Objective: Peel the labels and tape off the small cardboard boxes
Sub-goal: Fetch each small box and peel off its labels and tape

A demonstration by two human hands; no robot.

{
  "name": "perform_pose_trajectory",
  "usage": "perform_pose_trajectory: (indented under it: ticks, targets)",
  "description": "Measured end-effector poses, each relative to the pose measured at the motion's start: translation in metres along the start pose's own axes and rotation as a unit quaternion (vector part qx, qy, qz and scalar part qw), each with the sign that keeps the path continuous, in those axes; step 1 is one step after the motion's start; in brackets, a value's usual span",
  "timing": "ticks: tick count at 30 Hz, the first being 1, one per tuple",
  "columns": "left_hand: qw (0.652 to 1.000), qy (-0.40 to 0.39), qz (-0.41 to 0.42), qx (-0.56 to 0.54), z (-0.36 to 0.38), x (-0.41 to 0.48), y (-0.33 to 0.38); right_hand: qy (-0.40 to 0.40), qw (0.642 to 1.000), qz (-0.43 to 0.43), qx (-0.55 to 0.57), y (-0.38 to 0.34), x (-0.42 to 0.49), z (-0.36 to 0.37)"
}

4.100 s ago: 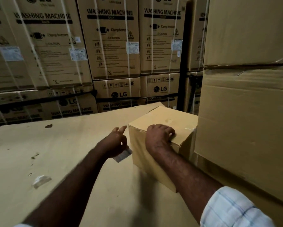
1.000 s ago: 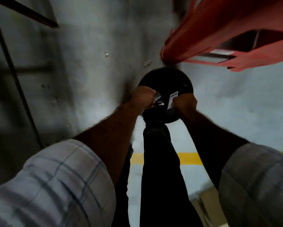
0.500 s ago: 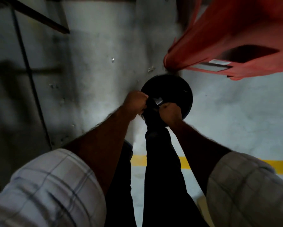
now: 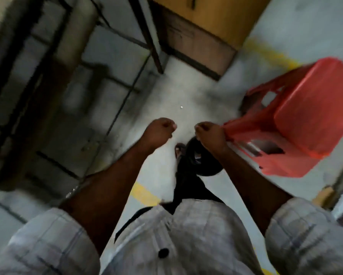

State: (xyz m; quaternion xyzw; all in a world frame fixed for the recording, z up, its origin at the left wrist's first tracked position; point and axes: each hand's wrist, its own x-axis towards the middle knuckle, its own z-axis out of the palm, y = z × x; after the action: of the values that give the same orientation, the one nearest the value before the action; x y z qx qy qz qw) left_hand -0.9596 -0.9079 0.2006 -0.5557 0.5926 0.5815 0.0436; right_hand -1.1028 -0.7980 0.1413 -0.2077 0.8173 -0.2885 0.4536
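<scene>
The view is blurred and looks straight down at the floor. My left hand and my right hand hover side by side, a little apart, both with fingers curled into loose fists. I see nothing in either one. Under my right hand stands a round black bin with a pale scrap lying inside it. No small cardboard box is in view.
A red plastic stool stands to the right, close to my right hand. A big cardboard box sits at the top. A dark metal frame fills the left. A yellow line is painted on the grey floor.
Both hands have lifted away from the black bin and moved apart. The label scraps they held at the bin are gone from my fingers. The camera has swung.
</scene>
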Motion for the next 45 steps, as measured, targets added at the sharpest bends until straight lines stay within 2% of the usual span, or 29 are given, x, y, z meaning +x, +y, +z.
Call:
perform_pose_trajectory:
  ticks: [2, 6, 9, 11, 13, 15, 19, 23, 27, 31, 34, 39, 42, 45]
  targets:
    - [0.998, 0.044, 0.020, -0.047, -0.023, -0.045, -0.010, -0.028, 0.998, -0.050, -0.002, -0.023, -0.024, 0.010]
    - [0.980, 0.131, 0.006, -0.148, -0.054, -0.135, -0.064, -0.108, 0.987, -0.115, -0.006, -0.066, -0.076, 0.052]
    - [0.950, 0.220, -0.011, -0.223, -0.063, -0.207, -0.127, -0.184, 0.959, -0.201, -0.071, -0.096, -0.129, 0.103]
    - [0.916, 0.286, -0.027, -0.280, -0.054, -0.266, -0.175, -0.236, 0.931, -0.254, -0.112, -0.103, -0.175, 0.143]
    - [0.869, 0.354, -0.048, -0.343, -0.036, -0.330, -0.227, -0.295, 0.898, -0.288, -0.153, -0.098, -0.232, 0.183]
    - [0.806, 0.423, -0.078, -0.406, -0.011, -0.391, -0.276, -0.360, 0.853, -0.325, -0.195, -0.084, -0.292, 0.220]
    - [0.652, 0.555, -0.145, -0.496, 0.065, -0.504, -0.363, -0.480, 0.747, -0.377, -0.263, -0.033, -0.412, 0.280]
    - [0.496, 0.649, -0.196, -0.542, 0.157, -0.589, -0.410, -0.575, 0.643, -0.388, -0.325, 0.037, -0.516, 0.319]
    - [0.358, 0.689, -0.237, -0.584, 0.226, -0.636, -0.424, -0.669, 0.521, -0.374, -0.376, 0.099, -0.597, 0.333]
    - [0.259, 0.700, -0.278, -0.604, 0.264, -0.649, -0.432, -0.711, 0.413, -0.380, -0.424, 0.144, -0.644, 0.355]
    - [0.197, 0.699, -0.299, -0.619, 0.275, -0.652, -0.441, -0.718, 0.345, -0.386, -0.465, 0.166, -0.672, 0.380]
    - [0.121, 0.685, -0.312, -0.647, 0.285, -0.662, -0.483, -0.704, 0.251, -0.403, -0.528, 0.212, -0.708, 0.427]
    - [0.104, 0.668, -0.318, -0.665, 0.292, -0.664, -0.521, -0.677, 0.218, -0.415, -0.568, 0.245, -0.719, 0.455]
    - [0.096, 0.642, -0.318, -0.691, 0.307, -0.664, -0.593, -0.641, 0.174, -0.431, -0.611, 0.299, -0.736, 0.497]
